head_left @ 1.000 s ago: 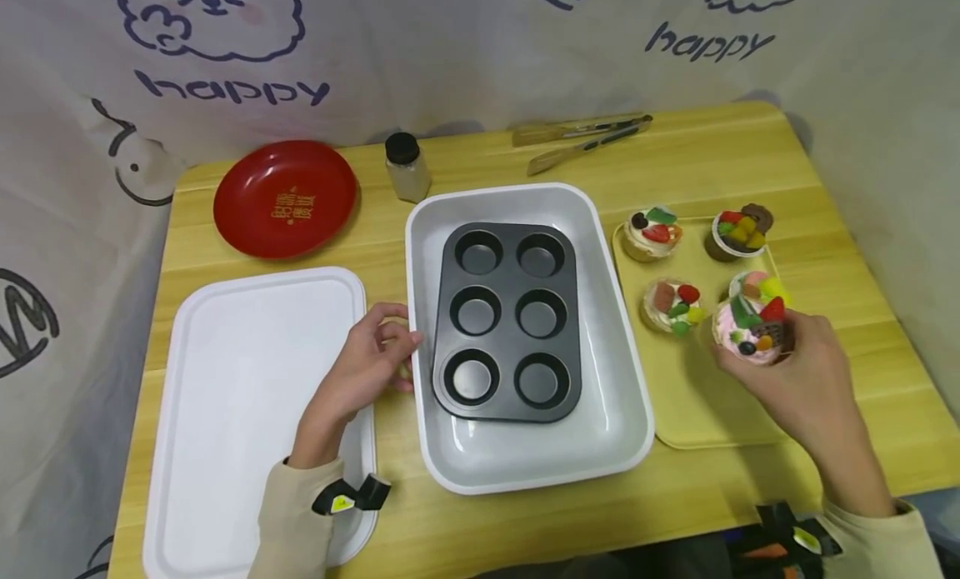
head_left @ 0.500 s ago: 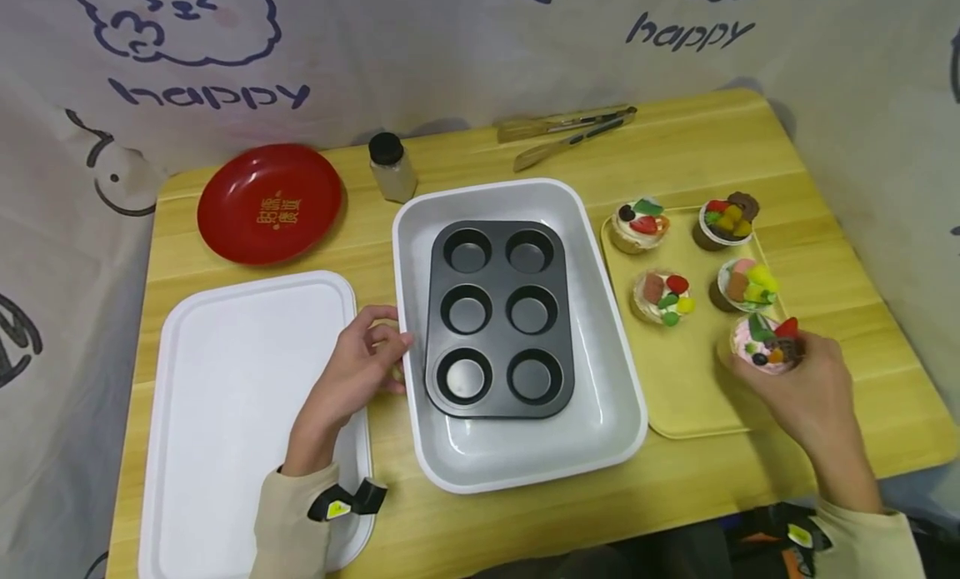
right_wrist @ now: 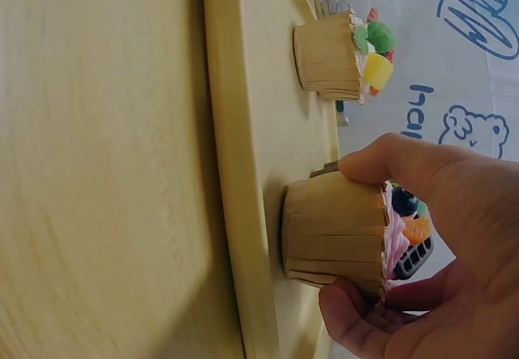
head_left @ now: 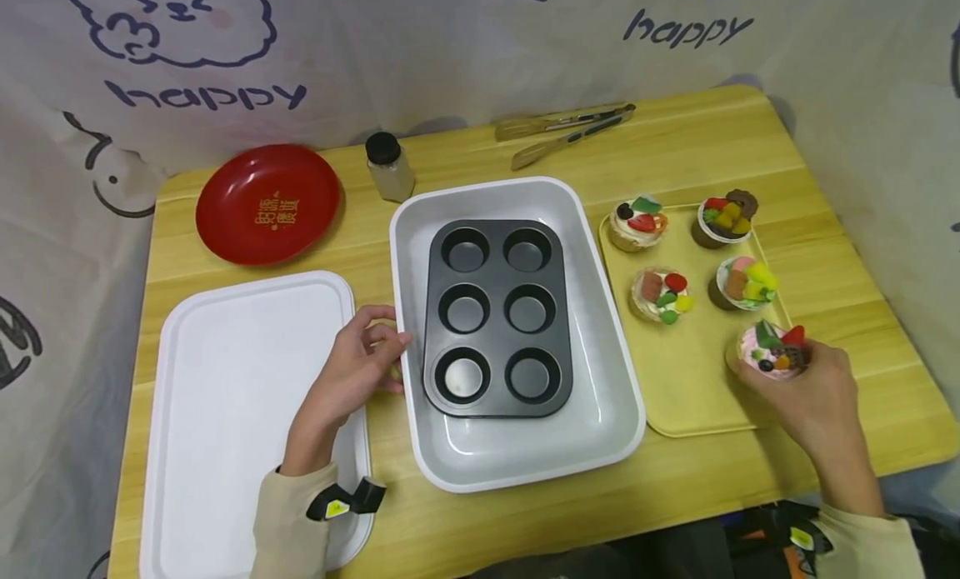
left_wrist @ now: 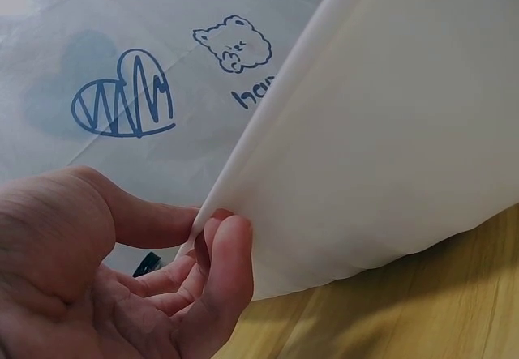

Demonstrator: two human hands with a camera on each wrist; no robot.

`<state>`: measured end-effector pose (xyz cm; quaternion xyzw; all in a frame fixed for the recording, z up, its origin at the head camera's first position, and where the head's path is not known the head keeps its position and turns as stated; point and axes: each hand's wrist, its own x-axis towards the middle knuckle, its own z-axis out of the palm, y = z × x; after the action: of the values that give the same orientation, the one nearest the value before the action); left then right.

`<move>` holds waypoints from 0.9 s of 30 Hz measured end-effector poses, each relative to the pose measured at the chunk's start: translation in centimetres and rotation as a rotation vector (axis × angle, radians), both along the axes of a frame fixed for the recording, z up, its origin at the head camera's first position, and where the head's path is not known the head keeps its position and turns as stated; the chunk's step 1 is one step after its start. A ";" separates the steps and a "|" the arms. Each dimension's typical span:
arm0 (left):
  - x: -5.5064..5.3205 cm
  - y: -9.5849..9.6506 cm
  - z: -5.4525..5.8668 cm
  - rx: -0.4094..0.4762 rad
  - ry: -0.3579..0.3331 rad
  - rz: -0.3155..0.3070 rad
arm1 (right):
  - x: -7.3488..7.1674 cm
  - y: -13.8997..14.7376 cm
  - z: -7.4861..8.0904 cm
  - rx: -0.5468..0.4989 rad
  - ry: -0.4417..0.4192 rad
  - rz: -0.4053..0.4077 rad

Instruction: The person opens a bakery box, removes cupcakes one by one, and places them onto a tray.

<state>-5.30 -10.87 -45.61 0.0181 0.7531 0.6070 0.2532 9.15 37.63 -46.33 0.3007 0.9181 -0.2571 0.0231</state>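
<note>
My right hand [head_left: 813, 404] grips a pink-topped cupcake [head_left: 767, 351] by its sides over the right edge of the yellow tray [head_left: 697, 396]. In the right wrist view this cupcake [right_wrist: 336, 228] has a pleated tan paper cup, with thumb and fingers around it and its base at the tray's surface. My left hand [head_left: 352, 371] pinches the left rim of the deep white tray [head_left: 517, 466] between thumb and fingers; the left wrist view shows the pinched rim [left_wrist: 223, 182] close up. Inside that tray lies a dark muffin pan [head_left: 497, 312] with several bare cups.
Several other cupcakes, such as a strawberry-topped one [head_left: 637, 223], stand on the yellow tray. A flat white tray [head_left: 247, 429] lies at left. Behind are a red plate [head_left: 267, 204], a black-lidded jar [head_left: 391, 167] and tongs [head_left: 566, 132]. A printed curtain [head_left: 450, 54] hangs behind the table.
My right hand has carried the pink cupcake down and a little to the right, away from the cupcake behind it, onto the tray. The left hand keeps its hold; the head view has shifted slightly.
</note>
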 end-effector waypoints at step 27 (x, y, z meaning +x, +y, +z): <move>0.6 2.4 1.2 -0.516 0.418 -0.011 | -2.1 -1.1 4.5 0.172 0.061 0.138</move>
<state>-4.69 -8.43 -44.40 0.0818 0.9175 0.3779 0.0927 7.09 36.53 -41.82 0.2297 0.9556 -0.1842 -0.0132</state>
